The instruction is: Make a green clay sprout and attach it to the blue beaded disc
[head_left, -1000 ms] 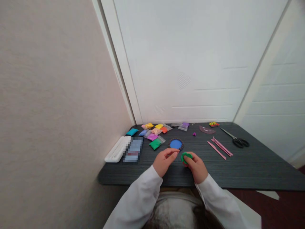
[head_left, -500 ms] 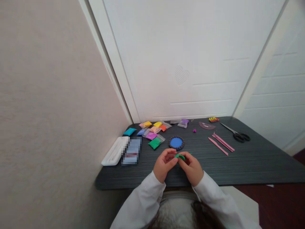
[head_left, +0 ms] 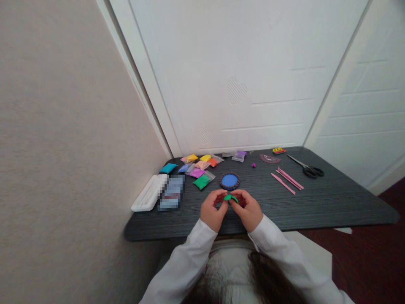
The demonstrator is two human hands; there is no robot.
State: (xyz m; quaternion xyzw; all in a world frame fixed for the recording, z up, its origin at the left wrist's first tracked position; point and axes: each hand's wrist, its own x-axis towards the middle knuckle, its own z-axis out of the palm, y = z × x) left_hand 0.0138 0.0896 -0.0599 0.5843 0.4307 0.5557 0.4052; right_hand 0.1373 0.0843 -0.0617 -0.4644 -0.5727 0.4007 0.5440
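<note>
Between my two hands is a small piece of green clay, thin and bent. My left hand pinches its left side between thumb and fingers. On the other side, my right hand grips it the same way, fingertips almost meeting the left ones. Just beyond my fingers lies a round blue disc with a dark brown, bumpy rim. A packet of green clay rests to the left of the disc.
Packets of coloured clay lie at the back left. A white tray and a blurred-out packet sit far left. Pink modelling tools, black-handled scissors, a clear half-round piece and a purple bit are rightward.
The view has tipped slightly, so the table sits a little higher and further left. My fingers have shifted on the green clay, which now shows a different bend.
</note>
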